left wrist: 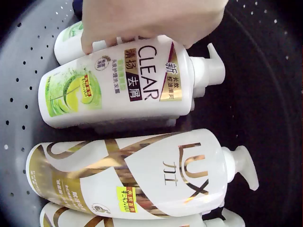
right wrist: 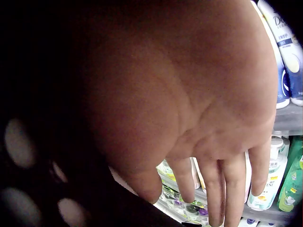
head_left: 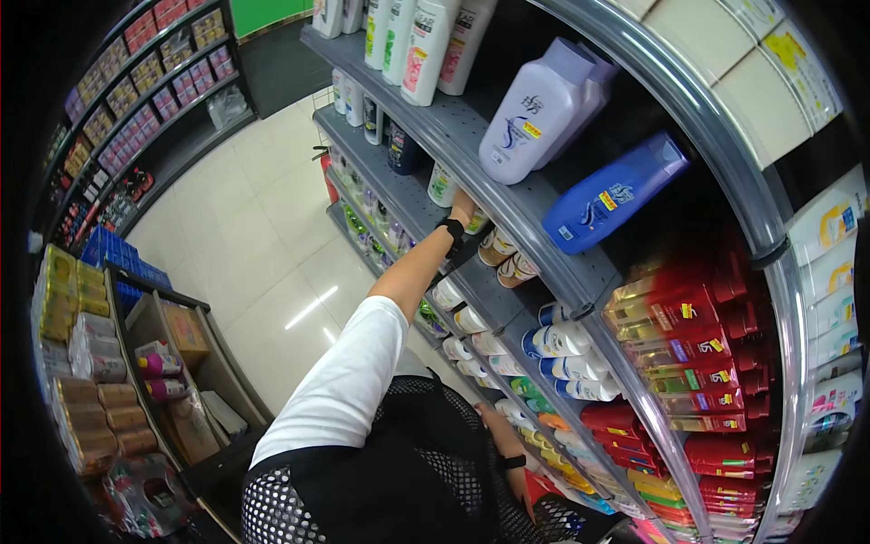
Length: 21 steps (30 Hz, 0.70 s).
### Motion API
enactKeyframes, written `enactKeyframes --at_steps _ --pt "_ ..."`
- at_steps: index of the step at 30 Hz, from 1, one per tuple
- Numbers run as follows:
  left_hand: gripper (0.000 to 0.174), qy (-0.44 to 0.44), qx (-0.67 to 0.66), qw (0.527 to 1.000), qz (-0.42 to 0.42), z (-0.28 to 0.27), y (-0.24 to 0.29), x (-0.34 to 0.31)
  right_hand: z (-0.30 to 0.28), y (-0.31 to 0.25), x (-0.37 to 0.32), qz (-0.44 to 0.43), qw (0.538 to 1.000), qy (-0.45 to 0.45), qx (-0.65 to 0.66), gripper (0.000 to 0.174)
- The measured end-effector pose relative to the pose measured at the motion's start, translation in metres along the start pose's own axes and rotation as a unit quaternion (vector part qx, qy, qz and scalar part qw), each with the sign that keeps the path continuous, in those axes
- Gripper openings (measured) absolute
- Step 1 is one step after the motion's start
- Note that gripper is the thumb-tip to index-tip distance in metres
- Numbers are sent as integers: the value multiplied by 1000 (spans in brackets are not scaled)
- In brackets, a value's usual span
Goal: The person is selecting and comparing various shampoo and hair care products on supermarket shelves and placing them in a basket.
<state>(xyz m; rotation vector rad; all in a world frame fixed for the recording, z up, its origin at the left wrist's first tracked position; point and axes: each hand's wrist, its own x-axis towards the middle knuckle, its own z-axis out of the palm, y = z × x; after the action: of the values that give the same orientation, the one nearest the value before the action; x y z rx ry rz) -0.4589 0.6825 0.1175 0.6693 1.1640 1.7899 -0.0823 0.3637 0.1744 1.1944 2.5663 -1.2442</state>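
My left hand [left wrist: 156, 19] reaches in under the upper shelf and lies against the side of a white and green CLEAR shampoo pump bottle [left wrist: 118, 90]. It covers that bottle's upper edge in the left wrist view; most of its fingers are hidden, so I cannot tell if they grip. Another CLEAR bottle [left wrist: 66, 45] stands on the hand's other side. Beside them is a white and gold LUX pump bottle [left wrist: 156, 175] with a yellow price sticker. My right hand [right wrist: 208, 113] hangs low at my side, holding nothing, fingers nearly straight, palm toward its wrist camera.
The upper shelf edge [head_left: 507, 199] runs over my left hand, bearing a lilac bottle [head_left: 535, 118] and a leaning blue bottle [head_left: 616, 195]. Red-capped bottles [head_left: 680, 335] fill the right side. Across the tiled aisle floor [head_left: 272, 199] stands a trolley [head_left: 199, 381] with packs of cans.
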Motion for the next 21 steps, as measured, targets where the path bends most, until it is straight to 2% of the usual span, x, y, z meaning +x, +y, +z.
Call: enactKeyframes --at_steps 1,3,5,7,8,9,10,11,12,19,20,21 --pt "26 -6 3 1000 -2 -3 -11 6 -1 1 1 12 1000 -4 -21 28" --pt "24 -12 90 990 108 -6 -26 17 1 9 2 25 999 -6 -43 27" --pt "23 -6 65 991 113 -4 -22 12 4 21 4 6 999 12 -34 26" --pt "23 -35 111 983 141 -5 -19 12 6 25 1 20 999 7 -34 26" --pt "23 -54 230 961 144 -9 -17 15 4 25 0 35 999 0 -33 26" --pt "23 -58 231 960 145 -9 -18 16 5 26 -1 37 999 4 -30 26" --pt "23 -56 91 992 62 -8 -15 13 6 26 -3 48 998 -1 -29 26" --pt "23 -51 -51 997 -24 -5 -12 12 6 27 -4 59 998 -6 -27 26" --pt "23 -36 -108 992 -50 -2 -8 12 6 29 -5 60 998 -2 -24 26" --pt "23 24 -71 997 7 12 -13 15 -6 27 -5 75 997 22 -14 29" --pt "23 20 -71 997 6 7 -26 24 -9 26 -4 85 996 11 -23 29" --pt "24 -25 -68 996 54 -2 -49 39 -8 28 -5 87 996 14 -21 29"
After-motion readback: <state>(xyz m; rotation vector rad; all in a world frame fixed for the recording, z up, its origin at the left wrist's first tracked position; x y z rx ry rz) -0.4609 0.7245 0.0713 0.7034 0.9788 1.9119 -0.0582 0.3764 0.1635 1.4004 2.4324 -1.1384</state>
